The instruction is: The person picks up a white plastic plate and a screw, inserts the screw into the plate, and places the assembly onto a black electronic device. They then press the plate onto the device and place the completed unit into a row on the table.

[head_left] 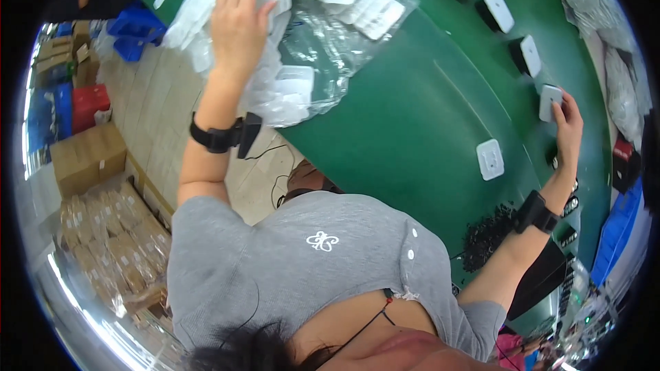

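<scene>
A pale, rounded-square casing (549, 103) sits in the right hand (569, 122), whose grip closes on its edge over the green counter (399, 103). White-topped black casings (498, 12) line up beyond it; a loose white plate (490, 159) lies nearer the body. The left hand (238, 29) is at a clear bag (335, 51) of white covers (379, 14), its grip unclear. The edge hold could let the casing slip, and a tug could spill the overhanging bag

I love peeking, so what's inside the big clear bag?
Flat white pieces show inside the clear bag, some overlapping in rows. The left hand covers part of it, and whatever lies beneath the top pieces can't be seen.
</scene>
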A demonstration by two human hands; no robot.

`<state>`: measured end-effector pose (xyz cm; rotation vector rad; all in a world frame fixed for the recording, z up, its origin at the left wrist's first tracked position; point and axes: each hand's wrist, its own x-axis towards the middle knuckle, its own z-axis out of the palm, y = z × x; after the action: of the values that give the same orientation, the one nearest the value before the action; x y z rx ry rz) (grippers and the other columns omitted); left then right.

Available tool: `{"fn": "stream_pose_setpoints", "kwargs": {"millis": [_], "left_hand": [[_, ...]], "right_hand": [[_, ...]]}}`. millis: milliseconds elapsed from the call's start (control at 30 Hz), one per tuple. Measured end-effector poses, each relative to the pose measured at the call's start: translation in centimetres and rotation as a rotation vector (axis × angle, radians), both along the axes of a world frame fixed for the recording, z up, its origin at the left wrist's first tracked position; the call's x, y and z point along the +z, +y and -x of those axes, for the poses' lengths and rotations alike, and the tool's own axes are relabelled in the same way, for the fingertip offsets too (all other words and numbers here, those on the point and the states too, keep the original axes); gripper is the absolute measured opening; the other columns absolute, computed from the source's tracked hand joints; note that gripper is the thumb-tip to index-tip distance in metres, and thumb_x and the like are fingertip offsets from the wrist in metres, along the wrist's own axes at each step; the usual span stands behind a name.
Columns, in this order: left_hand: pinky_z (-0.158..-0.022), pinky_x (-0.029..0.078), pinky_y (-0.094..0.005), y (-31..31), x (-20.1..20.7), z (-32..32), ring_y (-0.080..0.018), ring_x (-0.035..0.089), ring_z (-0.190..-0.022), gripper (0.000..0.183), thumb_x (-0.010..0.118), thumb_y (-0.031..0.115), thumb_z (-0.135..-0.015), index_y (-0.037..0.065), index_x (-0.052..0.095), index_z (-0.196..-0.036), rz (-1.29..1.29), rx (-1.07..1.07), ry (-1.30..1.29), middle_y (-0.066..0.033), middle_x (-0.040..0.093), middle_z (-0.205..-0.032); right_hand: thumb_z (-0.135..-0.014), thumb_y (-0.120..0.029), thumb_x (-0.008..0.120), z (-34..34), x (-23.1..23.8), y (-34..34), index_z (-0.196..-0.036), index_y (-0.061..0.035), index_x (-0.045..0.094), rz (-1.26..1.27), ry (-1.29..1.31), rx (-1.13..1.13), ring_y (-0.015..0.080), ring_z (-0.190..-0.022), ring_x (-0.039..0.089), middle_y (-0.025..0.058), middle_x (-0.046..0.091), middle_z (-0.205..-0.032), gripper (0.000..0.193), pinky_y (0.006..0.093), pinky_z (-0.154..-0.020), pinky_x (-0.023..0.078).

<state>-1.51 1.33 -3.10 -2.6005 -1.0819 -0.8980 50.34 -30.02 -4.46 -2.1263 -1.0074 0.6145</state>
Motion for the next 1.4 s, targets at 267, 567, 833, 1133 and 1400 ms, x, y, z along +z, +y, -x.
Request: {"fn": "stream_pose_setpoints", "kwargs": {"millis": [267, 567, 833, 1133, 1400], "left_hand": [[-0.092, 0.047, -0.0381, 2.3, 0.4, 0.4, -0.0289, 0.059, -0.11, 0.04, 0.07, 0.012, -0.081, 0.01, 0.064, -0.121, -0.059, -0.037, 0.229, -0.005, 0.066, -0.119], [-0.091, 0.046, -0.0362, 3.0, 0.5, 1.5, -0.0272, 0.059, -0.107, 0.025, 0.062, 0.011, -0.091, 0.007, 0.067, -0.115, 0.025, -0.056, 0.151, -0.0075, 0.067, -0.113], [-0.072, 0.049, -0.0278, -2.2, 3.0, -0.4, -0.0185, 0.061, -0.088, 0.02, 0.055, 0.01, -0.097, 0.001, 0.066, -0.111, 0.066, -0.081, -0.114, -0.0085, 0.068, -0.104], [-0.056, 0.048, -0.0216, -13.2, 0.7, -7.3, -0.0116, 0.062, -0.066, 0.019, 0.055, 0.006, -0.097, -0.006, 0.061, -0.112, 1.391, -0.518, -0.542, -0.0093, 0.066, -0.083], [-0.057, 0.051, -0.0231, -18.5, -0.3, -10.4, -0.0132, 0.064, -0.068, 0.02, 0.059, 0.007, -0.095, -0.007, 0.06, -0.11, 1.8, -0.645, -0.461, -0.0104, 0.066, -0.087]], "right_hand": [[-0.094, -0.018, 0.06, 2.2, 1.5, 3.2, -0.126, -0.0045, 0.059, 0.045, -0.169, 0.0, 0.017, -0.104, 0.057, 0.0075, 0.065, -0.111, 0.035, 0.0284, -0.092, 0.044], [-0.095, -0.018, 0.059, 2.9, 0.7, 2.5, -0.129, -0.0085, 0.057, -0.12, -0.317, -0.153, 0.0175, -0.104, 0.058, 0.0077, 0.064, -0.113, 0.036, 0.0307, -0.088, 0.048], [-0.092, -0.017, 0.064, 9.4, 6.2, -5.3, -0.118, -0.0095, 0.065, -0.17, -0.449, -0.257, 0.0123, -0.09, 0.062, 0.0036, 0.068, -0.103, 0.028, 0.0262, -0.079, 0.048], [-0.081, -0.005, 0.071, 17.6, 3.6, -14.5, -0.095, -0.003, 0.069, 0.078, -0.449, -0.414, 0.0139, -0.07, 0.057, 0.0056, 0.063, -0.082, 0.015, 0.0264, -0.067, 0.047], [-0.078, -0.003, 0.067, 18.8, 1.8, -13.8, -0.091, -0.0015, 0.057, 0.17, -0.645, -0.061, 0.0296, -0.089, 0.055, 0.0107, 0.056, -0.09, 0.016, 0.0362, -0.075, 0.047]]}}
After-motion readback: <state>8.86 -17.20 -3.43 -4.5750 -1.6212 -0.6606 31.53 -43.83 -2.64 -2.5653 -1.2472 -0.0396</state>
